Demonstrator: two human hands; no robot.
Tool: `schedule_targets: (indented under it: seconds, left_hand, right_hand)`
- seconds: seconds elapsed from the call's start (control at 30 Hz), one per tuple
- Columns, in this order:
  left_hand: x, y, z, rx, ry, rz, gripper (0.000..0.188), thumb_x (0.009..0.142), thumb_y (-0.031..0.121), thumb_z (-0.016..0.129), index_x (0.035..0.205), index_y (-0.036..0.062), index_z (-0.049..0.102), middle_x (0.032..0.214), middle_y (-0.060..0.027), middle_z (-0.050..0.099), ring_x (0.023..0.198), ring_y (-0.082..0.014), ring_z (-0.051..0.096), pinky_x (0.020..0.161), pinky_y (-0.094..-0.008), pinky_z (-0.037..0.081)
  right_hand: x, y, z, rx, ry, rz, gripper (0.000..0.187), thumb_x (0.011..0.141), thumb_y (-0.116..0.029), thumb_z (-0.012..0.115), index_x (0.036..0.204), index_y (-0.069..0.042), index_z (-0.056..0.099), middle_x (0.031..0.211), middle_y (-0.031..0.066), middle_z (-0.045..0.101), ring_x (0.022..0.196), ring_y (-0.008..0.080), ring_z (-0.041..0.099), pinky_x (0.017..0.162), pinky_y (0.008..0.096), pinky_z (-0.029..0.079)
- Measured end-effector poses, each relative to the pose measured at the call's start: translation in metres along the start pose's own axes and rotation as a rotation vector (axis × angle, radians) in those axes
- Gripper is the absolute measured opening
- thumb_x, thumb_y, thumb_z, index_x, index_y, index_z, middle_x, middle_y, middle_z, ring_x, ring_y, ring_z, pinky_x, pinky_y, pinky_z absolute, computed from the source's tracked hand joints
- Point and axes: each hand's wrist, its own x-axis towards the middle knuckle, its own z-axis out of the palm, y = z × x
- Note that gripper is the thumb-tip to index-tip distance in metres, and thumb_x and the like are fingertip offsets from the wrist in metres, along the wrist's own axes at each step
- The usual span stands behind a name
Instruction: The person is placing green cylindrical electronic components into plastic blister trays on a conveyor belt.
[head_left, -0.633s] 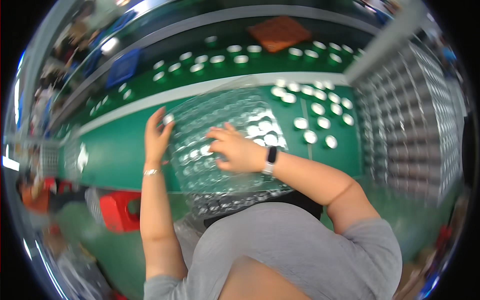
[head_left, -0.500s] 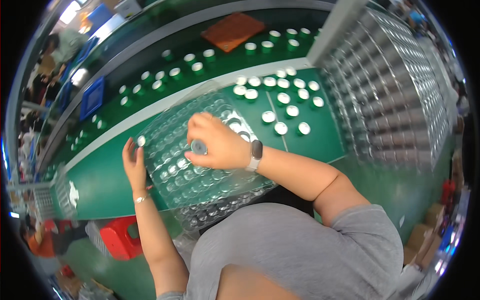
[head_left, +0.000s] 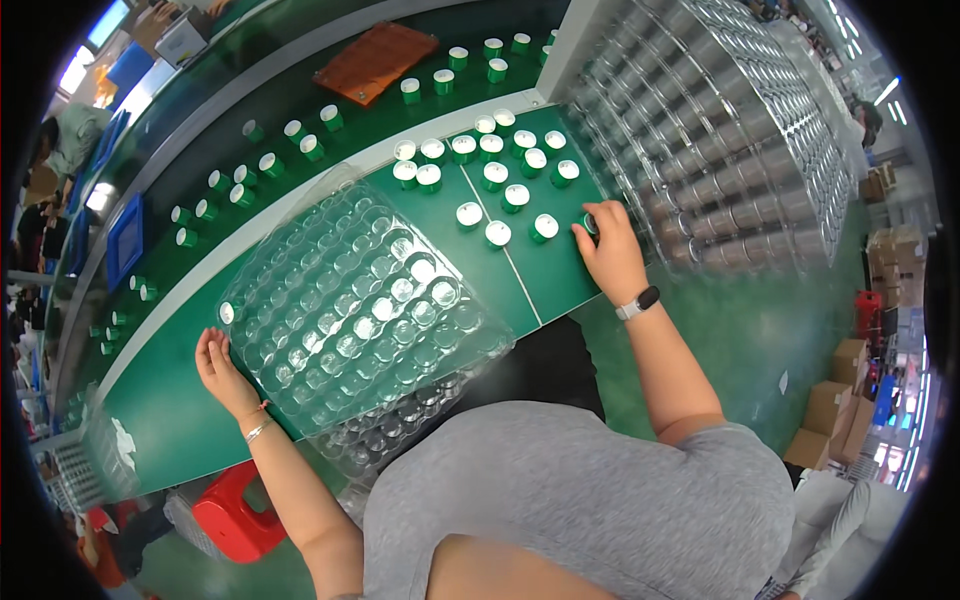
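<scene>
17 green, white-topped containers (head_left: 515,198) stand grouped on the tabletop (head_left: 560,270), 1 more by the tray's (head_left: 340,290) corner. Beyond lies 1 orange-brown board (head_left: 375,62).

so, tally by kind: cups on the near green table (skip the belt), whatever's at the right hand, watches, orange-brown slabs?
White-topped green cups: 18 (17 right of the clear tray, 1 by the left hand)
Piece at right hand, mostly hidden: 1
Watch: 1
Orange-brown slab: 1
Total: 21

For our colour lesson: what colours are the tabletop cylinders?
The cylinders have green sides, white tops: head view.
</scene>
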Motion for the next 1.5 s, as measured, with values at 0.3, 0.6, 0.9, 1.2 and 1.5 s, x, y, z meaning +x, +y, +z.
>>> schedule_targets:
  seconds: [0.3,0.6,0.9,1.2,1.5]
  left_hand:
    - [-0.013,0.044,0.014,0.086,0.126,0.015,0.03,0.098,0.015,0.052,0.123,-0.0023,0.053,0.123,-0.0122,0.056,0.112,-0.021,0.055,0.095,-0.0333,0.047]
    - [-0.056,0.095,0.041,0.145,-0.123,0.154,0.024,0.096,0.01,0.053,0.117,-0.002,0.057,0.115,-0.0112,0.061,0.108,-0.0199,0.058,0.096,-0.0353,0.047]
    - [-0.088,0.115,0.052,0.162,-0.335,0.041,0.019,0.093,0.003,0.057,0.111,-0.0018,0.059,0.104,-0.0076,0.063,0.1,-0.0155,0.06,0.089,-0.0277,0.046]
    - [-0.127,0.157,0.092,0.073,-0.515,0.098,0.055,0.07,-0.003,0.077,0.121,0.0008,0.058,0.116,-0.0117,0.058,0.094,-0.018,0.064,0.084,-0.0301,0.053]
    - [-0.126,0.142,0.086,-0.29,-0.445,0.043,0.046,0.071,-0.01,0.074,0.114,-0.0044,0.061,0.12,-0.0114,0.054,0.107,-0.0195,0.058,0.089,-0.0319,0.053]
  right_hand:
    - [0.013,-0.051,-0.02,-0.202,-0.047,-0.201,0.051,0.074,-0.016,0.075,0.12,-0.005,0.056,0.114,0.0124,0.055,0.104,0.0299,0.053,0.086,0.0419,0.045]
    - [0.016,-0.061,0.016,-0.052,-0.167,-0.248,0.047,0.077,-0.012,0.071,0.12,-0.008,0.054,0.1,0.0102,0.061,0.086,0.032,0.061,0.072,0.0413,0.049]
    - [0.019,-0.09,0.033,0.035,-0.334,-0.191,0.039,0.083,-0.019,0.067,0.117,-0.007,0.054,0.101,0.0126,0.061,0.08,0.0319,0.063,0.068,0.0405,0.051]
    - [0.004,-0.185,0.02,1.236,-0.774,0.245,0.031,0.096,-0.02,0.054,0.124,-0.009,0.046,0.104,-0.0013,0.06,0.084,0.0024,0.053,0.058,0.0165,0.043]
    - [0.005,-0.245,0.046,1.291,-1.192,0.097,0.03,0.098,-0.019,0.051,0.125,-0.008,0.046,0.108,-0.0018,0.058,0.089,0.0028,0.052,0.063,0.0176,0.042]
